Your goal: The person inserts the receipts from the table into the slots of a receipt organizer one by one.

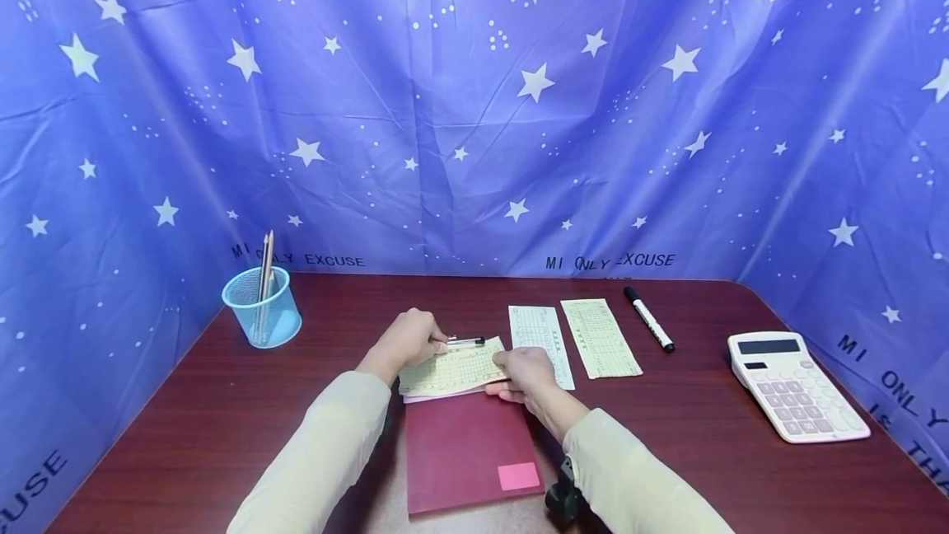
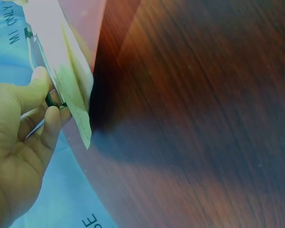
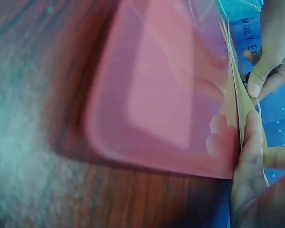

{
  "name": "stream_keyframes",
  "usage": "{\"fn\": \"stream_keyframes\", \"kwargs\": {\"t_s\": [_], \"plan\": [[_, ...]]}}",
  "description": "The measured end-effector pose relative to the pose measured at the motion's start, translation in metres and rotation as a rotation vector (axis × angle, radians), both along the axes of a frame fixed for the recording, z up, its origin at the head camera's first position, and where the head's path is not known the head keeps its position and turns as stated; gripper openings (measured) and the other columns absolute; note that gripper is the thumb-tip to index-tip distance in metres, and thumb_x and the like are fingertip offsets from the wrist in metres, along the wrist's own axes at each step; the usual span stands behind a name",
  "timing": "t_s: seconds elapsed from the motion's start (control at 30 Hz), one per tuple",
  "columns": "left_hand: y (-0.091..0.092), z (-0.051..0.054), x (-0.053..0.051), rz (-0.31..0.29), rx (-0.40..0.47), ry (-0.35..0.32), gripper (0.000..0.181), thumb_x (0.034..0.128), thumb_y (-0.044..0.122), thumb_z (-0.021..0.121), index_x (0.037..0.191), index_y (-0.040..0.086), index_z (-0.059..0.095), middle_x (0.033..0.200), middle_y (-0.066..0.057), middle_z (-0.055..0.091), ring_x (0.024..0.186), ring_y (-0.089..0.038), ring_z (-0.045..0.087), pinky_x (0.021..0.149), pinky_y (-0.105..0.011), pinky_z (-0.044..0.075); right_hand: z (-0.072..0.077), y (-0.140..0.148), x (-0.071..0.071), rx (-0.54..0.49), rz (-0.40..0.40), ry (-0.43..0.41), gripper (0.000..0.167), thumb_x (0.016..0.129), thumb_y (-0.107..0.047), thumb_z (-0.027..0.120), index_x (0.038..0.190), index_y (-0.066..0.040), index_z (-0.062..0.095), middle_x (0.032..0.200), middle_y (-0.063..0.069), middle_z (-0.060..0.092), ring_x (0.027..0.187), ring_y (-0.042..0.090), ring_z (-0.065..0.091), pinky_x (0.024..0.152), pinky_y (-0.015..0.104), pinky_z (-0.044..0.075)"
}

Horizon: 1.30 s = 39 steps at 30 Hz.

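Observation:
A dark red folder (image 1: 470, 443) with a pink label (image 1: 519, 476) lies flat at the front of the table. Yellow-green printed slips (image 1: 455, 372) lie over its far end, with a pinkish sheet edge showing under them. At the folder's far edge is a thin metal clip (image 1: 463, 342) with black ends. My left hand (image 1: 415, 342) pinches this clip near its left end, as the left wrist view also shows with the thumb and fingers (image 2: 39, 78). My right hand (image 1: 528, 371) holds the slips' right edge, thumb on top and fingers underneath.
Two more printed slips, one white (image 1: 535, 332) and one yellow-green (image 1: 600, 336), lie behind and right of my right hand. Beyond them are a black-and-white marker (image 1: 649, 320) and a calculator (image 1: 797, 390). A blue mesh cup (image 1: 270, 324) with pencils stands at the back left.

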<state>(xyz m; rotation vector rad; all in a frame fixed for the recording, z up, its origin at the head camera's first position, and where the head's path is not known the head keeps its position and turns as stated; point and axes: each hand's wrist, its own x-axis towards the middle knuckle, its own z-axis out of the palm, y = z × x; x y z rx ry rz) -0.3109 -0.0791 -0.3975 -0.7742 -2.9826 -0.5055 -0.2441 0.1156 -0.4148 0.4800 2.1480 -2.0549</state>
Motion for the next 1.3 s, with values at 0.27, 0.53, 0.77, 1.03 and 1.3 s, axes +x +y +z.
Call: {"fn": "stream_keyframes", "kwargs": {"t_s": [0.27, 0.53, 0.77, 1.03, 1.3], "plan": [[0.002, 0.000, 0.003, -0.017, 0.022, 0.022, 0.008, 0.0876, 0.009, 0.079, 0.095, 0.007, 0.083, 0.095, -0.006, 0.078, 0.098, -0.030, 0.073, 0.091, -0.042, 0.056, -0.002, -0.001, 0.000, 0.005, -0.035, -0.002, 0.020, 0.095, -0.006, 0.059, 0.105, 0.010, 0.062, 0.071, 0.011, 0.071, 0.047, 0.012, 0.067, 0.042, 0.016, 0.049], [0.004, 0.000, 0.006, -0.046, 0.027, 0.076, 0.010, 0.0866, 0.004, 0.078, 0.095, 0.003, 0.082, 0.095, -0.009, 0.078, 0.099, -0.032, 0.073, 0.090, -0.044, 0.057, -0.002, 0.000, 0.000, 0.002, -0.024, -0.008, 0.019, 0.095, -0.007, 0.059, 0.104, 0.009, 0.061, 0.073, 0.011, 0.070, 0.048, 0.013, 0.068, 0.043, 0.017, 0.051], [0.006, -0.008, 0.007, -0.032, 0.019, 0.122, 0.010, 0.0872, 0.003, 0.077, 0.095, 0.002, 0.082, 0.095, -0.011, 0.077, 0.097, -0.031, 0.073, 0.086, -0.043, 0.058, -0.003, 0.001, -0.001, 0.010, -0.011, -0.013, 0.022, 0.097, -0.008, 0.058, 0.108, 0.010, 0.061, 0.073, 0.011, 0.070, 0.049, 0.013, 0.068, 0.045, 0.018, 0.052], [0.006, -0.013, 0.007, 0.033, 0.042, 0.069, 0.013, 0.0894, 0.004, 0.075, 0.101, 0.003, 0.081, 0.100, -0.011, 0.077, 0.103, -0.032, 0.072, 0.091, -0.044, 0.056, -0.005, 0.000, -0.001, 0.004, -0.003, -0.004, 0.025, 0.096, -0.007, 0.058, 0.111, 0.012, 0.060, 0.077, 0.013, 0.071, 0.051, 0.013, 0.069, 0.047, 0.018, 0.053], [0.002, -0.017, 0.009, 0.065, 0.101, 0.064, 0.016, 0.0882, 0.007, 0.076, 0.103, 0.004, 0.081, 0.100, -0.014, 0.073, 0.101, -0.037, 0.070, 0.089, -0.045, 0.057, -0.006, 0.001, -0.001, -0.015, 0.015, -0.009, 0.022, 0.097, -0.009, 0.058, 0.109, 0.010, 0.059, 0.080, 0.013, 0.072, 0.053, 0.014, 0.070, 0.048, 0.019, 0.054]]}}
